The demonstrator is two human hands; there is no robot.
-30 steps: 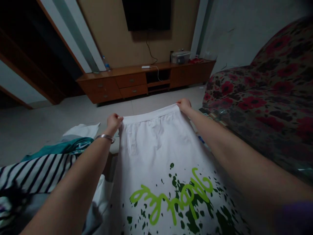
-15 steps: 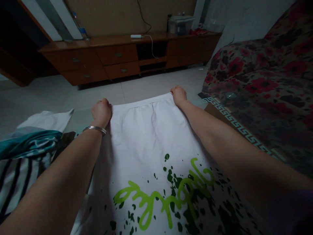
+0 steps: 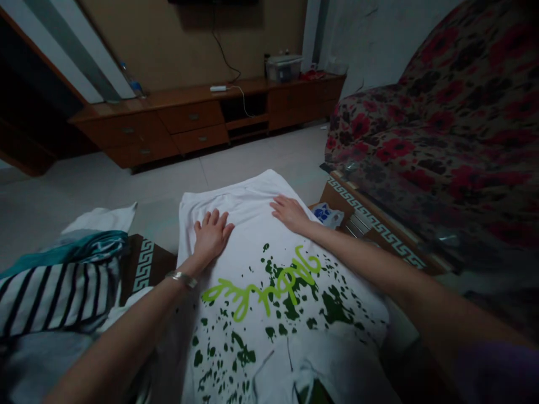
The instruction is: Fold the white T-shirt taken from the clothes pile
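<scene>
In the head view, a white garment lies spread over a table whose visible border strips carry a pale key pattern. Its banded edge is at the far end, and bright green lettering and dark green splashes cover the nearer part. The person's left hand rests palm down on the cloth near its left edge, fingers spread apart; a silver bracelet circles that wrist. The right hand lies flat near the right edge, its fingers extended. The grip of each hand is loose, with nothing clamped in it.

At the near end, a pale cloth with cords overlaps the print. To the left is a heap of clothes: a black-and-white striped piece, a teal piece behind it and a white piece beyond. A white-and-blue plastic bag shows just beyond the right forearm. A floral-covered sofa stands at the right, and a wooden cabinet beyond the tiled floor.
</scene>
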